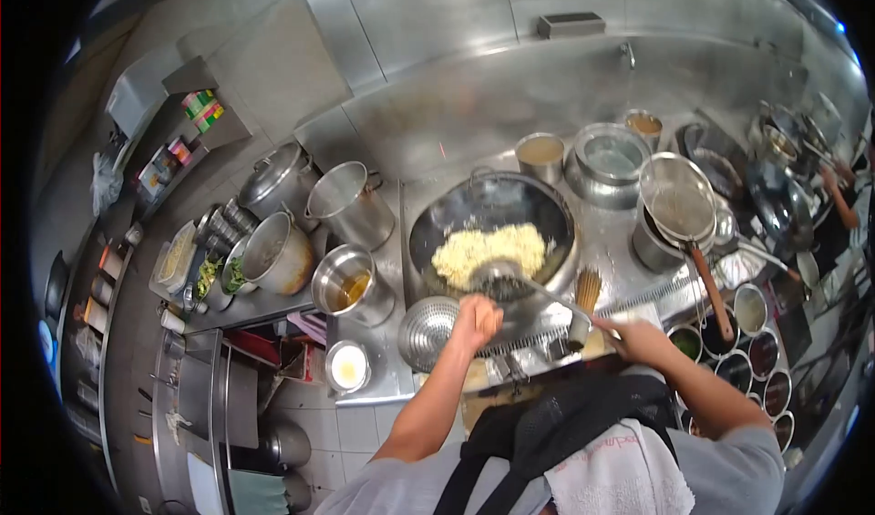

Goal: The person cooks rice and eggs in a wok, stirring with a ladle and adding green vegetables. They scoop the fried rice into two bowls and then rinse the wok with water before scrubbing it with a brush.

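A large black wok (428,232) sits on the range in front of me, with pale yellow, scrambled-looking food (469,249) heaped in it. My right hand (638,340) is wrapped round the handle of a long metal ladle (547,294), whose bowl rests against the near side of the food. At the wok's near edge, my left hand (478,324) is closed in a fist; what it grips, if anything, is hidden. Close to its left lies a round perforated metal strainer (425,333). A bamboo brush (588,289) stands near the ladle's handle.
On the left are a pot of yellowish liquid (354,289), a white-filled container (349,367) and tall pots (351,205). A mesh strainer with a wooden handle (676,196) lies over a pot at right. Seasoning containers (749,310) crowd the right. Another person's arm (838,196) shows far right.
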`<action>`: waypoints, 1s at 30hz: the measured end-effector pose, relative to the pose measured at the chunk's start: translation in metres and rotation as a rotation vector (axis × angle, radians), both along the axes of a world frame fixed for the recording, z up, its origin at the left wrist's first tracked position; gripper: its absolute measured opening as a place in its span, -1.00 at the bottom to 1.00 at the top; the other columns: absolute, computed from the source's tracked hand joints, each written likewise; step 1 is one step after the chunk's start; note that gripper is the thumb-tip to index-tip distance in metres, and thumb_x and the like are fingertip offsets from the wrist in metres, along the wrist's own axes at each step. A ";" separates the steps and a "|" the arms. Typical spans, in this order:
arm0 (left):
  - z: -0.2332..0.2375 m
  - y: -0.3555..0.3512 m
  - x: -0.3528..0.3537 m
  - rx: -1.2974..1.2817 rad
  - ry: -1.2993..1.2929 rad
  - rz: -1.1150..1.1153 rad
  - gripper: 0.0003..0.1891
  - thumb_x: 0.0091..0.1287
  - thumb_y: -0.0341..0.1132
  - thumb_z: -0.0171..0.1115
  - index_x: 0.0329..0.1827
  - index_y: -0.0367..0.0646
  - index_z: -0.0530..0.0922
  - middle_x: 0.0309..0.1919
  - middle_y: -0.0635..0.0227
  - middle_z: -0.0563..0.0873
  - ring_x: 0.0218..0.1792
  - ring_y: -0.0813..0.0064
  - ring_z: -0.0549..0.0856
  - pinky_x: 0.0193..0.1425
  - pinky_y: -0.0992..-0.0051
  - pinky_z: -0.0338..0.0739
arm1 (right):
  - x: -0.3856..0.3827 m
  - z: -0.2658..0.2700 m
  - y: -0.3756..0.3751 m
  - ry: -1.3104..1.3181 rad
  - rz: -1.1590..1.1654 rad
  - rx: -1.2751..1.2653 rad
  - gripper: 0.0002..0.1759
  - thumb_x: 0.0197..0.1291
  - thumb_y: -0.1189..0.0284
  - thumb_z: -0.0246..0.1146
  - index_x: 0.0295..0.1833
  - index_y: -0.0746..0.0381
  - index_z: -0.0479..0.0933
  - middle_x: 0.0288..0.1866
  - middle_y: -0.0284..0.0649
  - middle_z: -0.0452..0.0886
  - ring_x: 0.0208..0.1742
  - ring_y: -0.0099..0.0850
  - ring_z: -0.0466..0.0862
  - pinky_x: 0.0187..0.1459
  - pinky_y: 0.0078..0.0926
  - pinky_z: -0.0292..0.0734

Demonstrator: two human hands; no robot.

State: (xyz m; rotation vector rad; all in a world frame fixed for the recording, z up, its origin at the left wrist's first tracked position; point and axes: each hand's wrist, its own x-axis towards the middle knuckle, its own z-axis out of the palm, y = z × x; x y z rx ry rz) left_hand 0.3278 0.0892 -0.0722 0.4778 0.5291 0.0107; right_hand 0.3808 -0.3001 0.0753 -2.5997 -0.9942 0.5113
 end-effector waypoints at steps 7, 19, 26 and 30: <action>-0.061 -0.038 -0.073 0.222 -0.034 0.058 -0.90 0.40 -0.31 0.18 -0.10 0.02 0.47 -0.31 0.26 0.64 -0.37 0.28 0.68 -0.34 0.12 0.72 | 0.011 -0.034 0.057 -0.005 -0.074 0.285 -0.32 0.34 0.35 0.18 0.55 -0.31 0.27 -0.36 0.10 0.68 -0.30 0.05 0.72 -0.17 0.03 0.59; -0.039 0.022 0.044 0.157 -0.061 0.015 -0.85 0.39 -0.20 0.19 -0.25 -0.05 0.51 -0.37 0.25 0.66 -0.48 0.17 0.70 -0.46 0.26 0.70 | 0.029 -0.088 0.055 -0.068 -0.119 0.151 -0.22 0.23 0.50 0.13 0.57 -0.27 0.27 -0.35 0.11 0.67 -0.27 0.08 0.70 -0.20 0.03 0.58; -0.041 0.023 0.049 0.136 -0.030 0.042 -0.79 0.46 -0.14 0.15 -0.22 -0.08 0.50 -0.38 0.19 0.65 -0.47 0.12 0.71 -0.49 0.27 0.71 | 0.045 -0.047 0.090 0.493 -0.239 0.672 -0.21 0.38 0.49 0.13 0.68 -0.03 0.06 -0.52 -0.39 0.45 -0.62 -0.64 0.44 -0.59 -0.55 0.46; -0.043 0.026 0.046 0.124 -0.059 0.068 -0.75 0.46 -0.13 0.16 -0.22 -0.15 0.51 -0.39 0.15 0.66 -0.48 0.12 0.72 -0.51 0.28 0.71 | 0.081 -0.127 0.130 0.099 -0.343 0.711 -0.15 0.43 0.48 0.13 0.70 -0.14 -0.10 -0.50 -0.27 0.49 -0.61 -0.55 0.46 -0.58 -0.45 0.47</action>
